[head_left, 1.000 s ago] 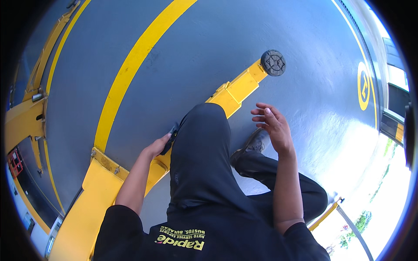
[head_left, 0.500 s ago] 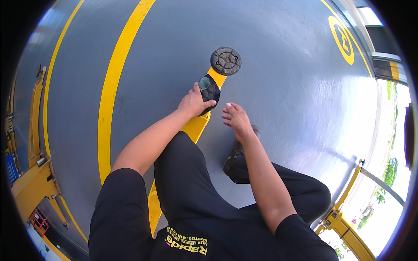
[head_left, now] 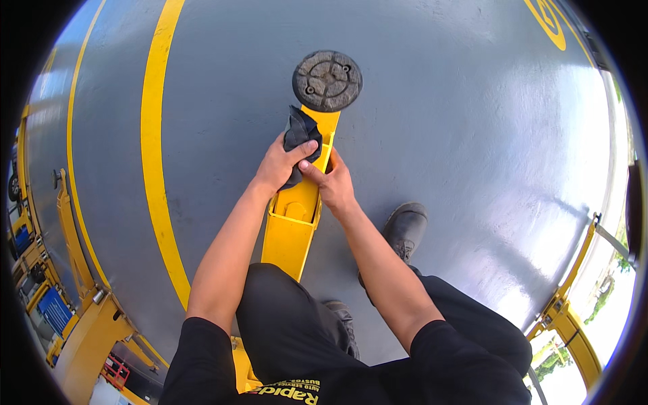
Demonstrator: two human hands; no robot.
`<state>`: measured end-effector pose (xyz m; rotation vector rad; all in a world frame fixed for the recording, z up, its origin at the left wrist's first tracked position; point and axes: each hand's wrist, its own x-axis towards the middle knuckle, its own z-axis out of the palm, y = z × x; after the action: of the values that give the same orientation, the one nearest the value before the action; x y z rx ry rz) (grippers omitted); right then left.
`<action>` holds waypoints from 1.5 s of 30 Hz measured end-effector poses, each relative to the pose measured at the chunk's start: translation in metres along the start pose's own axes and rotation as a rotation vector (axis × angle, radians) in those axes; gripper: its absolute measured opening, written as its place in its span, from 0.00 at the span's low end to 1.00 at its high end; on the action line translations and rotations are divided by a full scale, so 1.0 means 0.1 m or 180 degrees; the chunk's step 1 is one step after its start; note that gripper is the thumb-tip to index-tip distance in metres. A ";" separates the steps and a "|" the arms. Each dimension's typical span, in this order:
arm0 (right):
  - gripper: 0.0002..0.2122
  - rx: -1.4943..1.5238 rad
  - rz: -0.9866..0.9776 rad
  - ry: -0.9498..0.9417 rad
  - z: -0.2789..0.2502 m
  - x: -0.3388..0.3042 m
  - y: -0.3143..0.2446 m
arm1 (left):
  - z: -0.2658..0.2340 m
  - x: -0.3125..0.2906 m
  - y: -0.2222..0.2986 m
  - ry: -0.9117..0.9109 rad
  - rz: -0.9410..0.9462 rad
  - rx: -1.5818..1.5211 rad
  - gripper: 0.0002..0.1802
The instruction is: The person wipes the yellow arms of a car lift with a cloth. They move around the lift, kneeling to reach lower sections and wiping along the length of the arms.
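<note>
A dark cloth (head_left: 295,131) lies bunched on the far section of a yellow lift arm (head_left: 290,236), just on the near side of a round black pad (head_left: 327,81) that caps the arm's far end. The left hand (head_left: 275,162) holds the cloth from the left, its thumb pressed across the top and pinching the fabric; its other fingers are mostly hidden behind the cloth. The right hand (head_left: 335,181) is at the right side of the arm, its thumb reaching left to the cloth's near edge and its fingers bent along the arm's right face; whether they grip it, I cannot tell. The two hands are close together, thumbs near each other. Nearer, the arm widens into a thicker sleeve that runs beside the person's left knee (head_left: 270,297). A dark boot (head_left: 406,226) rests on the grey floor (head_left: 439,121) to the right of the arm. A broad yellow stripe (head_left: 154,101) curves along the floor at the left, and more yellow lift parts (head_left: 71,216) stand beyond it at the far left.
</note>
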<state>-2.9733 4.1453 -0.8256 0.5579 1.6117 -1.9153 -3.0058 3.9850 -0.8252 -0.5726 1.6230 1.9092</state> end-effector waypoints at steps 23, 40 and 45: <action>0.42 -0.1251 -0.0633 0.0975 -0.52 2.08 -1.66 | 0.06 1.43 0.73 0.0505 0.0540 0.1244 0.45; 0.23 0.0286 -0.0244 -0.0123 -0.52 -0.40 -1.10 | 0.08 -0.93 1.38 -0.0391 -0.0348 0.1072 0.27; 0.13 0.0106 -0.0411 -0.0969 -0.69 -0.40 -1.19 | 0.45 -0.64 1.04 0.0629 0.0638 0.0217 0.27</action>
<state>-3.0253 4.2328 -0.7243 0.1659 1.4506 -2.0110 -3.0248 4.0086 -0.6984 -0.6059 1.9273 1.9815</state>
